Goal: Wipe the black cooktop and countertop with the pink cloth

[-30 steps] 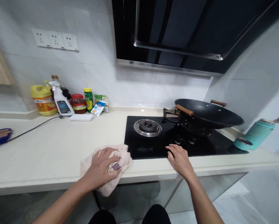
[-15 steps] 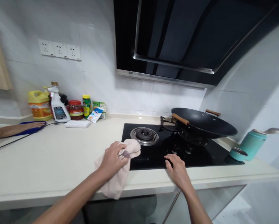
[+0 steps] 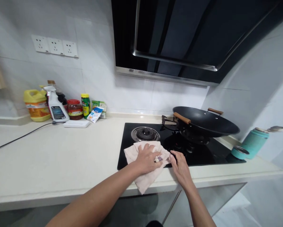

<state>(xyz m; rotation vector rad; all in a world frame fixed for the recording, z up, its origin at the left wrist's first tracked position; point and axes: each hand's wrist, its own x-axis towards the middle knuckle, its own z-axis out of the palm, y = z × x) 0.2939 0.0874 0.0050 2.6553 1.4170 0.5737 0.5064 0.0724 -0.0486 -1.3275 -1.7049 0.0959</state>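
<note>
A pale pink cloth [image 3: 144, 181] lies over the front left of the black gas stove [image 3: 217, 154], one corner hanging past the counter's front edge. My left hand [image 3: 148, 160] presses on it with bent fingers, a bunched fold between thumb and fingers. Beside the cloth's right end is my right hand [image 3: 181, 167], its fingers apart at the stove's front edge. Its fingertips meet the cloth's edge; I cannot tell whether they pinch it. Just behind the cloth sits the bare left burner [image 3: 145, 134].
A black wok [image 3: 207, 123] with wooden handles sits on the right burner. A teal jar [image 3: 255, 142] and its lid [image 3: 240, 152] stand at the right. Along the wall at left are a spray bottle [image 3: 57, 105], a yellow jug [image 3: 37, 105] and a red-lidded jar [image 3: 75, 109]. A range hood [image 3: 174, 37] hangs above.
My left hand has moved right with the cloth, from the counter and stove's left edge onto the stove front, close to my right hand. Another person's hand with a blue cloth has left view at left.
</note>
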